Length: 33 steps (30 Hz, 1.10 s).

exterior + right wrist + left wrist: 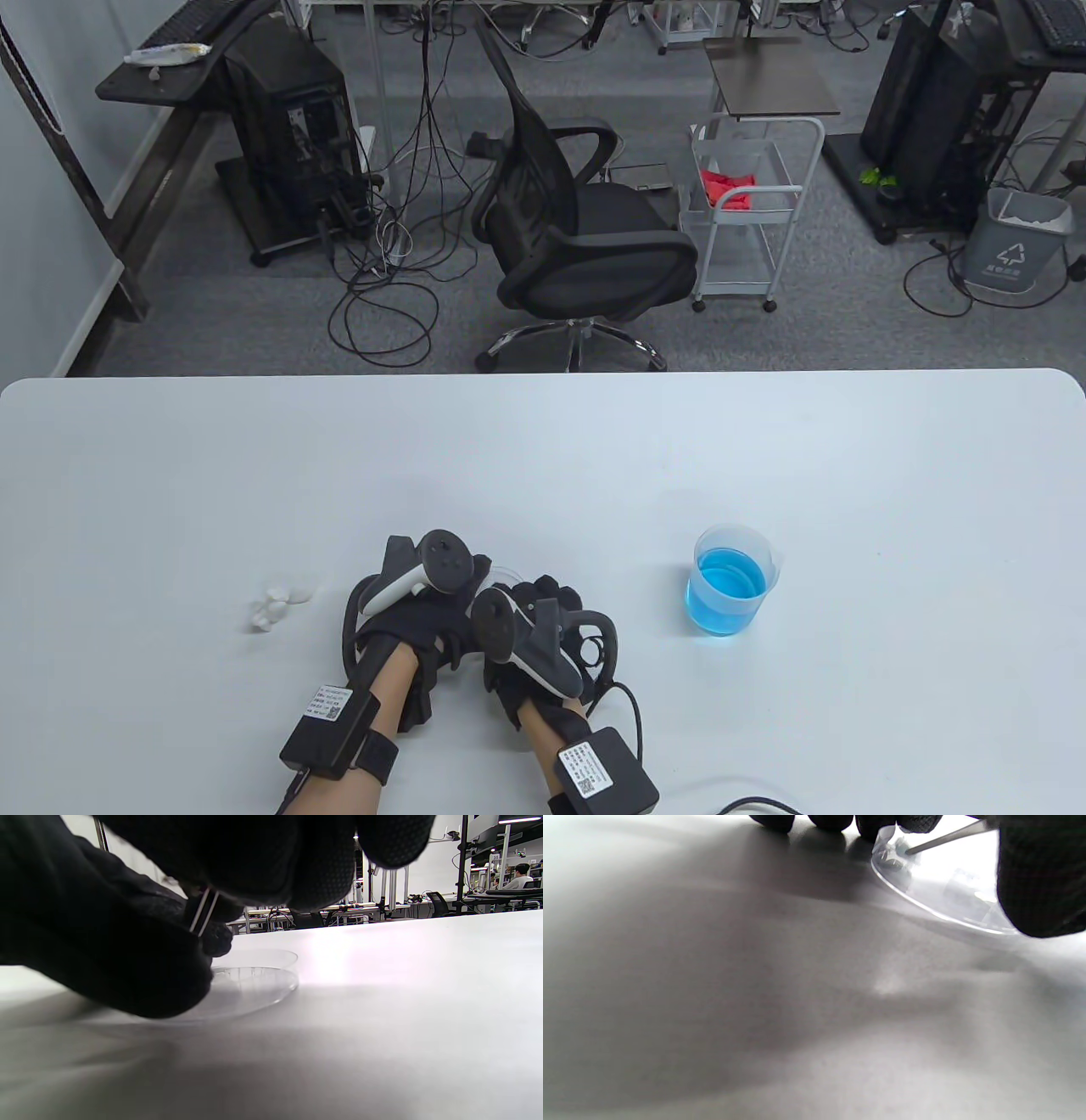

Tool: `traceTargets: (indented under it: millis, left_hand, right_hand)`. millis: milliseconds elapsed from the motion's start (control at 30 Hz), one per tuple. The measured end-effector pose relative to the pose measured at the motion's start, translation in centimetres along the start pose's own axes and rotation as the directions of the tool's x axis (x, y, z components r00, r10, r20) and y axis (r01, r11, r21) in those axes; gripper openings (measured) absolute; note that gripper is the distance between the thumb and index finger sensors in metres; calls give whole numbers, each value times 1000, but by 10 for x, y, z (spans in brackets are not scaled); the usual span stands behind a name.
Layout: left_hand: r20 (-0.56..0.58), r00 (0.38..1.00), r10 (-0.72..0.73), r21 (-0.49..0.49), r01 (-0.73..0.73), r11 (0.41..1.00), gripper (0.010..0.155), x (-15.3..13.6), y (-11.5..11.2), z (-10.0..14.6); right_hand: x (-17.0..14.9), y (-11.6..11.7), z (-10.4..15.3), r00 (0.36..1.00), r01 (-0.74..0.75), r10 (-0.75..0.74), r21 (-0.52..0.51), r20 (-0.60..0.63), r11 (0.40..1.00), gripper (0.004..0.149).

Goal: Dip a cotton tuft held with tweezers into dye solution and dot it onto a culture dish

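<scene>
The clear culture dish (254, 980) lies on the white table between my two hands; only a sliver of its rim (507, 576) shows in the table view. My left hand (424, 615) steadies the dish (946, 904), with fingertips (871, 825) at its rim. My right hand (543, 611) pinches metal tweezers (203, 913). Their tip (941, 839) holds a small, darkish cotton tuft (894, 854) down inside the dish by its wall. A beaker of blue dye (731, 590) stands to the right of my hands, apart from them.
A few white cotton balls (276, 604) lie on the table left of my left hand. The table's far edge (543, 373) is well beyond the hands. An office chair (585, 229) and a cart (747, 212) stand on the floor behind it.
</scene>
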<state>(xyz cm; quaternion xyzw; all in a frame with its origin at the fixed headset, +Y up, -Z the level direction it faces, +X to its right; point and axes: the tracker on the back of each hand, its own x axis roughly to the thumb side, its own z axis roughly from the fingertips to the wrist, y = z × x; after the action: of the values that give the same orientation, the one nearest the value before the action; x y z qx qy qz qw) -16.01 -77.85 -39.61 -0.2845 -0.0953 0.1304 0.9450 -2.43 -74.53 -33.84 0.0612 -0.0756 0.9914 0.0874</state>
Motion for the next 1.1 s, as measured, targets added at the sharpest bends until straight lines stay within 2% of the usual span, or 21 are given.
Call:
traceTargets:
  millis: [467, 1100]
  left_hand:
    - [0, 1000, 0, 0, 0, 1000, 100, 0, 0, 0]
    - [-1, 1000, -1, 0, 1, 1000, 98, 0, 0, 0]
  right_hand:
    - [-1, -1, 2, 1000, -9, 9, 54, 6, 999, 36]
    - [0, -6, 5, 1000, 4, -6, 54, 30, 999, 36]
